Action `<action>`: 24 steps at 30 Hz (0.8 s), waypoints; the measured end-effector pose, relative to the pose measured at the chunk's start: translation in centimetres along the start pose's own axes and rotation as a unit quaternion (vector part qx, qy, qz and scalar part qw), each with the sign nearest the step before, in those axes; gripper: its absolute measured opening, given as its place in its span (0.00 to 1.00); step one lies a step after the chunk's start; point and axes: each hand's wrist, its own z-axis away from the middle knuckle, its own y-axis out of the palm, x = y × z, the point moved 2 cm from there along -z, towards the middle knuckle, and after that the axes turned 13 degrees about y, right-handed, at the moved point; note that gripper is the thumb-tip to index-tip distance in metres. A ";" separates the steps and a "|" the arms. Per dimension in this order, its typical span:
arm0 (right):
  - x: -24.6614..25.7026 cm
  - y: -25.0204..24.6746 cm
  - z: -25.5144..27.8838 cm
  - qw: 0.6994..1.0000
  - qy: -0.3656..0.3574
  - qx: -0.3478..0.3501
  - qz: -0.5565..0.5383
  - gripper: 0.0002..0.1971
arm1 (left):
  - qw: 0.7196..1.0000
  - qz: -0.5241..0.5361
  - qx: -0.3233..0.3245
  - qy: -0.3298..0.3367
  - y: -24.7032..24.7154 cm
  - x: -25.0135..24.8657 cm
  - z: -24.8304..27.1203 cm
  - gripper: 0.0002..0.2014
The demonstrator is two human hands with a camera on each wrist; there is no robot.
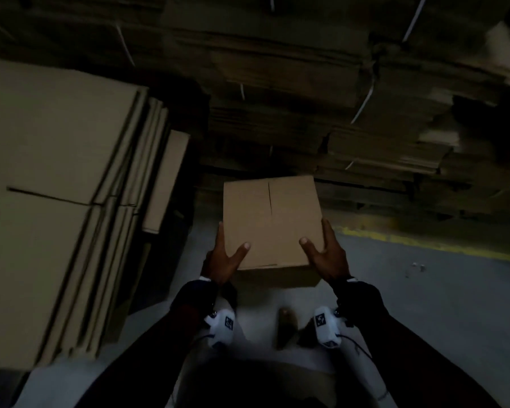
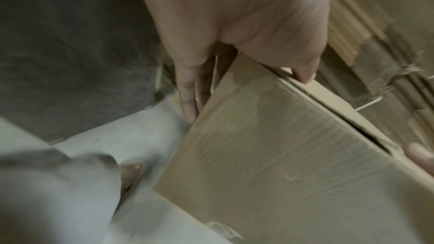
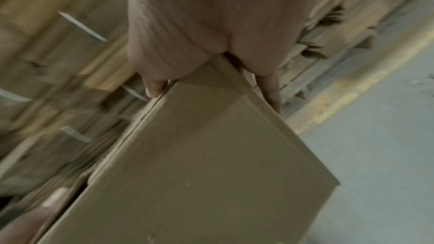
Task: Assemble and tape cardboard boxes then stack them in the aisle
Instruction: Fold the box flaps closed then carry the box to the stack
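— Where is the brown, cube-shaped cardboard box point(image 1: 273, 222) found?

— It is held between the two hands, above the pale grey concrete floor point(image 1: 424, 304), in front of dark stacks of flattened cardboard bound with white straps point(image 1: 321, 83). Its top flaps are folded shut, and a seam is seen running down the middle of the top face. Whether tape lies on that seam cannot be told.

— How is it gripped on the left?

— The left hand point(image 1: 223, 260) is set at the near left corner of the box. The thumb is laid on the top face, and the fingers point(image 2: 187, 90) are stretched along the left side wall, pressed flat against it. The hand is spread wide, with the box edge taken between thumb and fingers.

— And on the right?

— The right hand point(image 1: 327, 254) is placed in the mirrored way at the near right corner: thumb on top, fingers point(image 3: 272, 90) laid straight along the right side wall. The box is clamped between both palms.

— What else is seen?

— A tall pile of large flattened tan cardboard sheets point(image 1: 56, 187) is seen at the left, well apart from the box. A yellow painted line point(image 1: 409, 240) is marked on the floor at the right, near the strapped stacks.
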 end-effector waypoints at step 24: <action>-12.6 5.6 26.7 0.893 -0.239 0.338 0.177 0.52 | 0.910 0.059 -0.340 -0.229 8.6 6.8 49.8 0.52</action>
